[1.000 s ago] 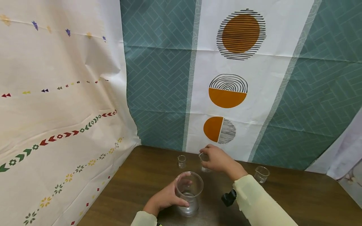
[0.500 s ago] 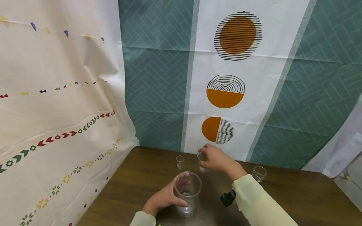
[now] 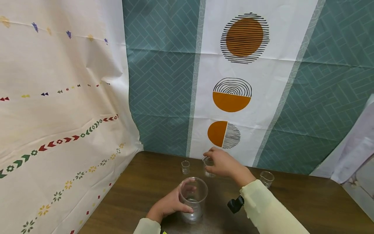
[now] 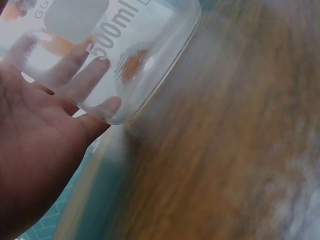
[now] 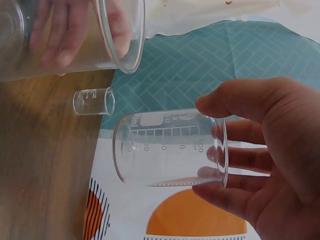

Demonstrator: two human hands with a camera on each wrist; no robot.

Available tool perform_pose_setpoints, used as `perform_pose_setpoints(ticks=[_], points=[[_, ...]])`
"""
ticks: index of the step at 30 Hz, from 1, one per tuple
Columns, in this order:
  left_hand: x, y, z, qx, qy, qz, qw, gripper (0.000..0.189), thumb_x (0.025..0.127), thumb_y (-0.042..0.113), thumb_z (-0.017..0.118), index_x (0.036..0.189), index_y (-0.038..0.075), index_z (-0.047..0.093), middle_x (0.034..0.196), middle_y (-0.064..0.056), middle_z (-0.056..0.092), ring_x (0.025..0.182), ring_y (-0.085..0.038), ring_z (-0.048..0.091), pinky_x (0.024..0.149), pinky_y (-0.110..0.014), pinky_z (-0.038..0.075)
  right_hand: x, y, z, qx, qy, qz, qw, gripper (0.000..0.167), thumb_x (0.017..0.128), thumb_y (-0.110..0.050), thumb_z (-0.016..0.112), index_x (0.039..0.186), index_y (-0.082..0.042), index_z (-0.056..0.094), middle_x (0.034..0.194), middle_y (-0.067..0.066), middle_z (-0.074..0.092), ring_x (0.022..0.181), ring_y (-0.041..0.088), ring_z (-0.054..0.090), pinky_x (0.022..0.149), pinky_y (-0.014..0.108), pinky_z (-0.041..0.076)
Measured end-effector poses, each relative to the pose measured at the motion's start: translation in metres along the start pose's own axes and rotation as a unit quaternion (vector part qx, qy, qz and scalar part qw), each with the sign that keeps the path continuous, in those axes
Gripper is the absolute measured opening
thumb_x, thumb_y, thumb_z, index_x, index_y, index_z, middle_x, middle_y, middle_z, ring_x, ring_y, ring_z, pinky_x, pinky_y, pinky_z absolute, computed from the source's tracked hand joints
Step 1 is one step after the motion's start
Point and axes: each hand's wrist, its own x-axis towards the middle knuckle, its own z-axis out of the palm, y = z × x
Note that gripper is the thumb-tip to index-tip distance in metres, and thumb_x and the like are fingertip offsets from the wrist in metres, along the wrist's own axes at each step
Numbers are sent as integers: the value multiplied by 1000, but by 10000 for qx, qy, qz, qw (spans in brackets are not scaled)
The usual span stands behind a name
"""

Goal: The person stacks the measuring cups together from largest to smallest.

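Observation:
My left hand (image 3: 172,204) holds a large glass beaker (image 3: 200,191) around its side, thumb toward me and the other fingers behind the glass. In the left wrist view this beaker carries a white 500ml print (image 4: 114,30). Further back, my right hand (image 3: 224,165) grips a medium glass beaker (image 5: 165,147) near its rim, the thumb on one side and the fingers on the other. White graduation lines run along its wall. Left of it stands a small beaker (image 3: 185,167) on the brown table (image 3: 137,188). Both held beakers look empty.
Another short, wide beaker (image 3: 267,179) stands to the right, beyond my right sleeve (image 3: 268,204). A teal and white curtain (image 3: 163,97) hangs right at the table's back edge. A cream patterned cloth (image 3: 64,113) borders the left side.
Both hands keep their grips on the beakers. The head view has shifted slightly, so the scene sits a little further left.

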Motion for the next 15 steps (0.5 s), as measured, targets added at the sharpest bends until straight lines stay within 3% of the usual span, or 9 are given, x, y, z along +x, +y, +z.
perform_pose_setpoints(ticks=[5, 15], points=[[0, -2, 0, 2, -1, 48, 10000, 94, 76, 12, 82, 149, 17, 23, 148, -20, 40, 138, -36, 37, 109, -40, 38, -2, -3, -3, -47, -2, -30, 10000, 47, 83, -25, 71, 125, -5, 63, 118, 8, 62, 104, 24, 60, 94, 42, 50], [-1, -3, 0, 16, 63, -21, 10000, 93, 76, 13, 83, 148, 24, 25, 147, -15, 42, 138, -31, 38, 108, -37, 40, -5, -9, -9, -193, 80, -196, 9996, 47, 84, -27, 71, 125, -5, 63, 119, 9, 63, 105, 24, 60, 95, 42, 50]])
